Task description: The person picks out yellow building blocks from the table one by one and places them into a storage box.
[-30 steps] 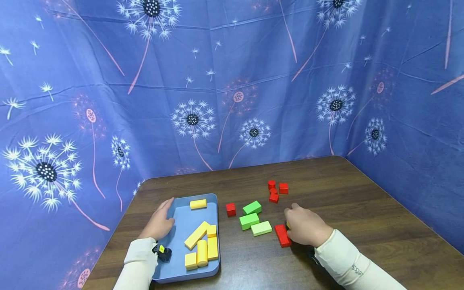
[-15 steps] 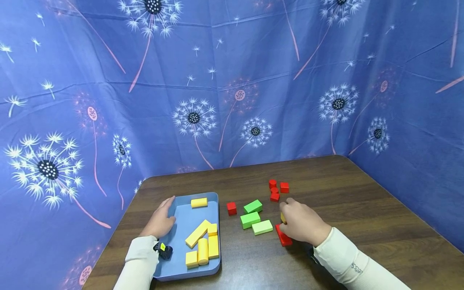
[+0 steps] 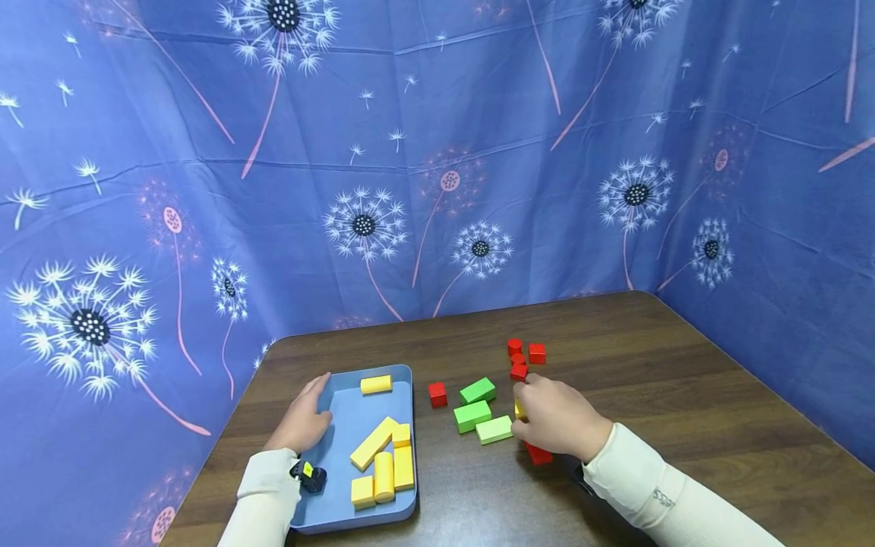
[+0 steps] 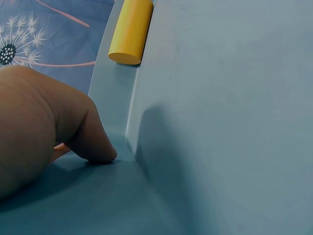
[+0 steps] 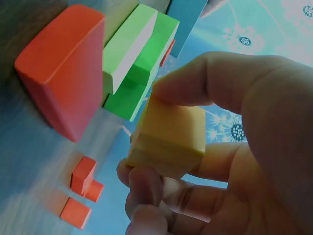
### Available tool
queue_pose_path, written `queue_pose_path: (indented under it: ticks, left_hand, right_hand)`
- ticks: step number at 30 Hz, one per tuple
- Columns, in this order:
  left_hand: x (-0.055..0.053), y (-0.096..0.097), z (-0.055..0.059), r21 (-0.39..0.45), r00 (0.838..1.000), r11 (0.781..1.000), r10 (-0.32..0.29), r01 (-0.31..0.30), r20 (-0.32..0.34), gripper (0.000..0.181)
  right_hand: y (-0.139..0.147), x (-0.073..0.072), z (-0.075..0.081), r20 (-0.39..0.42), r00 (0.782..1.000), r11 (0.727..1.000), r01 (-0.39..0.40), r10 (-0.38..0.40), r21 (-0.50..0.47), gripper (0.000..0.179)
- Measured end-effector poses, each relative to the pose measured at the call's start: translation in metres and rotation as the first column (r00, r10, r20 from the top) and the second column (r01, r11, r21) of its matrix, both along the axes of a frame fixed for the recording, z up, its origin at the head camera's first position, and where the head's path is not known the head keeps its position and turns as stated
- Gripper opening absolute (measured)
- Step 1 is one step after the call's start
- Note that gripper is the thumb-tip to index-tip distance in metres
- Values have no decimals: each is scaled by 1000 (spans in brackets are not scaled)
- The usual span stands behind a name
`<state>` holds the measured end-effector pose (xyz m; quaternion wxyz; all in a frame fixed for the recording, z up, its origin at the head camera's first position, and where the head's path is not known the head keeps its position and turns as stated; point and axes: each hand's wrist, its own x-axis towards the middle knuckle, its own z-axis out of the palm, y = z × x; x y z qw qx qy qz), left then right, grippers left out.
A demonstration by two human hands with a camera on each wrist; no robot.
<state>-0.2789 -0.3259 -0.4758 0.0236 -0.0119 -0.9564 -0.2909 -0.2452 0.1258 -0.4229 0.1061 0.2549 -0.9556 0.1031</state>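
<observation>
My right hand (image 3: 562, 419) pinches a yellow block (image 5: 168, 134) between thumb and fingertips. In the head view it hovers over the red rectangular block (image 3: 538, 453), partly covering it, beside the light green block (image 3: 494, 431). Two brighter green blocks lie just beyond, one of them a green block (image 3: 472, 416). At the left, my left hand (image 3: 301, 418) holds the side of the blue tray (image 3: 355, 524), thumb (image 4: 100, 142) against the inner wall, other fingers mostly hidden outside. Inside the tray are several yellow pieces, among them a yellow cylinder (image 4: 132, 32) by the far wall.
Several small red pieces, including a red cube (image 3: 537, 354), lie beyond the right hand. Another red cube (image 3: 437, 394) sits between the tray and the green blocks. A blue dandelion-print cloth (image 3: 437, 152) hangs behind the wooden table (image 3: 718, 403).
My right hand has moved left with the yellow block, from the right of the red rectangular block to over it. The left hand stays on the tray.
</observation>
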Motion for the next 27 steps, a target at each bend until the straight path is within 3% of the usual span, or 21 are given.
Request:
queue_pose_path:
  ticks: [17, 27]
  left_hand:
    - [0, 0, 0, 1, 1000, 1000, -3, 3, -18, 75]
    - [0, 1, -2, -9, 1000, 1000, 13, -13, -9, 74]
  right_hand:
    - [-33, -3, 10, -118, 985, 992, -124, 126, 20, 23]
    - [-60, -8, 19, -94, 980, 984, -177, 175, -14, 27]
